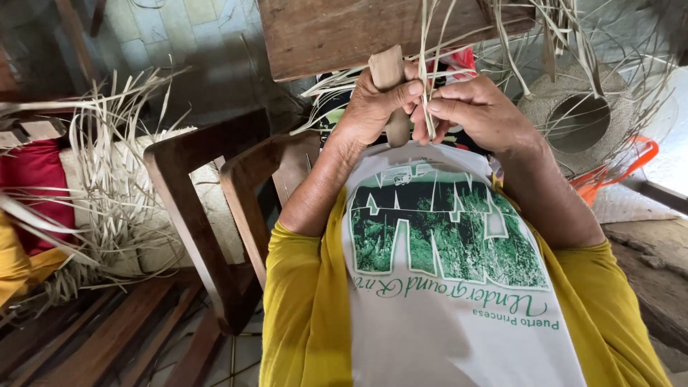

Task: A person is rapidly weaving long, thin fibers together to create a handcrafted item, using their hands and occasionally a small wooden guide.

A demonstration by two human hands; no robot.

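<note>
Left grip point(376, 107): I see it clenched around a short wooden stick point(389, 86), thumb laid across the shaft. The stick stands close to upright, its upper end clear above the fist and its lower end showing just below.

Right grip point(476, 111): I see it pinched shut on a few pale straw strips point(430, 79), thumb and forefinger meeting just beside the left thumb. The two grips touch or nearly touch; I cannot tell which.

Strip axis: the held strips run upward and slightly away from the right grip, roughly parallel to the stick, then fan out over the edge of the wooden board point(337, 32) above both grips.

Bearing of work from grips: the pinch point lies between the two grips, immediately right of the stick. I judge the right grip the nearer to the strips, since it alone holds them; the left grip bears only on the stick.

Beyond the right grip: a woven straw hat point(573, 118) with an open round crown, loose ends standing out around it, resting over something orange point(609, 175).

Left of the left grip, well apart: a wooden chair point(208, 208), and past it a bundle of loose straw point(115, 186) lying against red cloth point(32, 186).

Below both grips: yellow sleeves and a white printed shirt point(444, 287).

Hidden: the far ends of the strips, lost in the tangle.
</note>
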